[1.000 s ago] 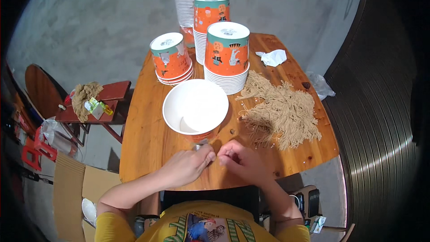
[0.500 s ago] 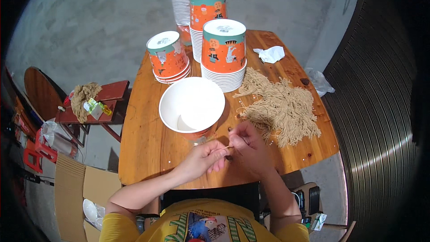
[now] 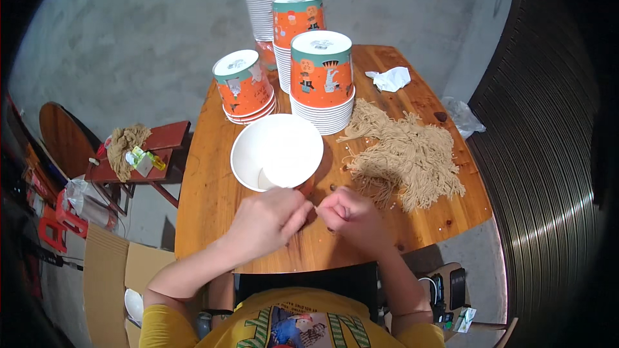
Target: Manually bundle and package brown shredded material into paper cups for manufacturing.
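Note:
Over the near part of the wooden table, my left hand (image 3: 269,222) and my right hand (image 3: 351,219) face each other with fingers pinched closed. A short bit of thin tan cord (image 3: 315,208) shows between their fingertips; the rest of it is hidden by the hands. Just beyond them, a white-lined paper bucket (image 3: 277,151) lies tilted with its mouth facing me, nearest my left hand. To the right of the bucket spreads a loose heap of tan cords (image 3: 412,164), past my right hand.
Upside-down stacks of orange and green paper buckets (image 3: 322,77) stand at the back, with a shorter stack (image 3: 245,90) left. Crumpled white tissue (image 3: 390,79) lies far right on the table (image 3: 209,219). An open cardboard box (image 3: 106,277) and red bench (image 3: 169,135) are at left.
Both hands have drawn slightly apart and turned knuckles-up. My left hand has moved left and a little farther from me. The view has shifted slightly.

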Tool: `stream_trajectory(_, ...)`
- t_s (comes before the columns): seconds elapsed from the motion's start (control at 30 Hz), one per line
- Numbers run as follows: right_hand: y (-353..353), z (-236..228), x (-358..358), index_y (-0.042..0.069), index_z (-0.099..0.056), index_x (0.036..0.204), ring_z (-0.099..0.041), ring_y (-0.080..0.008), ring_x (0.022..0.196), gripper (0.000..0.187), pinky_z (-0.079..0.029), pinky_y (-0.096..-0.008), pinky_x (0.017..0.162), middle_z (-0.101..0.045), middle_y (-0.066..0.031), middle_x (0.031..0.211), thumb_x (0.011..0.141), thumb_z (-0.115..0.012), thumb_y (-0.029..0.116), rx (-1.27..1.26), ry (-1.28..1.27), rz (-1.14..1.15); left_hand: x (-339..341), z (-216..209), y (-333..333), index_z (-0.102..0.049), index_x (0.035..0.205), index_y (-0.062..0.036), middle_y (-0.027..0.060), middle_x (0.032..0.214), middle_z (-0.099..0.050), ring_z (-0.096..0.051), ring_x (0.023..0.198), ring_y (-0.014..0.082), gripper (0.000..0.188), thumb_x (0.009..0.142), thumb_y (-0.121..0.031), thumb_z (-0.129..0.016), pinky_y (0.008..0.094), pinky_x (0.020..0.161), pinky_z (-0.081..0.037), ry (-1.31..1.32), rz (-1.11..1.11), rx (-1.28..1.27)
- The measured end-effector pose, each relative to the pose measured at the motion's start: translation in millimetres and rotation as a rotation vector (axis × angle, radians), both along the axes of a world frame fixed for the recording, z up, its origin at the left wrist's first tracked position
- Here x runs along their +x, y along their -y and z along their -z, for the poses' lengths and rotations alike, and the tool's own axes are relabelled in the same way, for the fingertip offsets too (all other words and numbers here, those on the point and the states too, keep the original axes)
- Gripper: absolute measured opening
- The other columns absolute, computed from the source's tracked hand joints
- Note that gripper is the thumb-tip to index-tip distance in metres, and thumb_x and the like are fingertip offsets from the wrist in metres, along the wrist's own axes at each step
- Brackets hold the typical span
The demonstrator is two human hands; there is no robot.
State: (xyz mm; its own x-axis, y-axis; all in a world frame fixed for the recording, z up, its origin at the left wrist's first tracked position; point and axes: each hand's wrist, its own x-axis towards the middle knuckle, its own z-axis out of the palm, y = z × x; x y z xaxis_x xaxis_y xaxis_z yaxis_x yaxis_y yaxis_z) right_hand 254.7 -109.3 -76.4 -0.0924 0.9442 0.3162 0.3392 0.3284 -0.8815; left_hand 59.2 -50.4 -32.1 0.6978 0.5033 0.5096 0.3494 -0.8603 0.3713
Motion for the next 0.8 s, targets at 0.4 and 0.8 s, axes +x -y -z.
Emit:
stream_trajectory(0.4, -38, 22, -23, 0.004, -0.055, 0.080, -0.044, -0.0097, 0.057, 0.012, -0.040, -0.0273, 0.054, -0.048, -0.0014, 0.064, 0.079, -0.066, 0.008, -0.091, -0.117, 0.382, 8, -4, -40, -0.062, 0.116, -0.0020, 0.0143, 0.090, -0.069, -0.069, 0.081, 0.0208, 0.024, 0.097, -0.014, -0.051, 0.0350, 0.076, -0.053, -0.152, -0.146, -0.418)
stream_trajectory(0.8, -48, 17, -23, 0.004, -0.056, 0.079, -0.046, -0.0078, 0.058, 0.014, -0.041, -0.0268, 0.054, -0.052, 0.0002, 0.066, 0.079, -0.067, 0.011, -0.107, -0.129, 0.359, 12, -17, -50, -0.060, 0.121, -0.0057, 0.0099, 0.083, -0.068, -0.066, 0.079, 0.0174, 0.027, 0.098, -0.016, -0.051, 0.0324, 0.075, -0.051, -0.239, -0.130, -0.664)
